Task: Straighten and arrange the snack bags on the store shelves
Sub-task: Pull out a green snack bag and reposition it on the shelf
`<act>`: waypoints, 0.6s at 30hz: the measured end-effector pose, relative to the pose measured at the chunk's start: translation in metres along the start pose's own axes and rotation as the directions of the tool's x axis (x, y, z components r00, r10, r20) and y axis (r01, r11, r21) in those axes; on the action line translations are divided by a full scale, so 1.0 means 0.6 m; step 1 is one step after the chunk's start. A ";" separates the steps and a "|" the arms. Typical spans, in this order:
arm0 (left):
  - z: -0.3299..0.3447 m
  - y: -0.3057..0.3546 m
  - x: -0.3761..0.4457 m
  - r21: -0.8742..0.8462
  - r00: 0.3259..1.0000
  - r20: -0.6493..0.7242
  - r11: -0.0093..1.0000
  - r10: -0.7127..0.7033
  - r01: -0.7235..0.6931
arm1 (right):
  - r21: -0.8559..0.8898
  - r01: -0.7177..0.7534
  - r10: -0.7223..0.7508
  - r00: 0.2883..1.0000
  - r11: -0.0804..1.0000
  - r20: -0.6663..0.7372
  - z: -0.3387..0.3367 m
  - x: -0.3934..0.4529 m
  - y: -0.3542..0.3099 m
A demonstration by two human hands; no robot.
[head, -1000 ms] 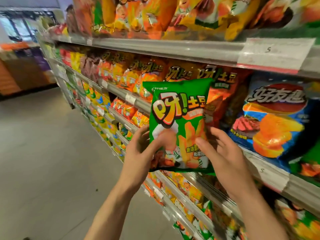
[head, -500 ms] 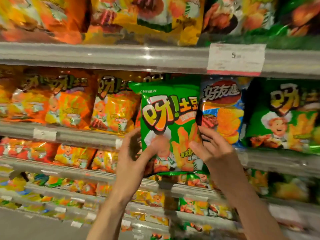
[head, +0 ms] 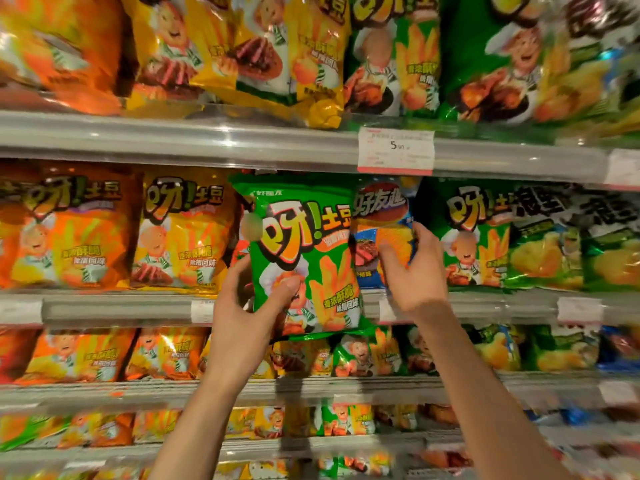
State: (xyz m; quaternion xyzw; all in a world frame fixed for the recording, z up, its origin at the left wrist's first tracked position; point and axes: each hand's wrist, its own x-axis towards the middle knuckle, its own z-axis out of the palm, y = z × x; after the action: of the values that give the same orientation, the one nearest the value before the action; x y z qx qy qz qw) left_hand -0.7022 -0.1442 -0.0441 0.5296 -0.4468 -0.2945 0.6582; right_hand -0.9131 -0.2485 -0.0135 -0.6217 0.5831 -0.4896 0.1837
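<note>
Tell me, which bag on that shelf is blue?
The blue bag under the right hand, wedged between the held green bag and another green one; its neighbours are orange, yellow or green.

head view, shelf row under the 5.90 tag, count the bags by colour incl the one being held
orange bag: 1
yellow bag: 1
blue bag: 1
green bags: 4, counting the held green bag in the left hand
total: 7

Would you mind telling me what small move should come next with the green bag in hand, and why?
Probably draw the blue bag aside with the right hand: it stands between orange bags and the matching green bags on the shelf. That opens a slot for the green bag, held by the left hand.
</note>
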 end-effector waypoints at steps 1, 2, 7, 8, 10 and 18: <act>-0.001 0.002 0.000 -0.005 1.000 -0.009 1.000 -0.008 0.008 | -0.021 -0.010 0.010 1.000 1.000 0.026 0.008 0.011 0.001; -0.002 0.004 -0.001 -0.005 1.000 -0.016 1.000 -0.012 0.012 | -0.035 -0.009 0.011 0.999 0.999 0.038 0.014 0.020 0.002; -0.001 0.011 -0.018 0.007 0.999 -0.054 1.000 0.001 -0.001 | -0.042 -0.068 0.070 0.997 0.997 0.035 0.016 0.041 0.009; -0.002 0.011 -0.022 0.014 0.998 -0.065 1.000 -0.001 0.002 | -0.017 -0.096 0.097 0.993 0.995 0.061 0.014 0.045 0.013; -0.005 0.011 -0.028 0.014 0.997 -0.082 1.000 0.003 -0.002 | 0.030 -0.108 0.105 0.991 0.994 0.088 0.012 0.052 0.016; -0.019 0.015 -0.050 0.045 0.993 -0.117 0.999 0.017 -0.012 | 0.173 -0.015 0.001 0.996 0.985 0.084 0.010 0.076 -0.009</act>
State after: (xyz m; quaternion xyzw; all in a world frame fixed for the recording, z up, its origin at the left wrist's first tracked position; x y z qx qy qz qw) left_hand -0.7054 -0.1110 -0.0442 0.5572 -0.4175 -0.2480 0.6736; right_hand -0.9124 -0.2905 0.0060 -0.6210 0.5326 -0.5112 0.2635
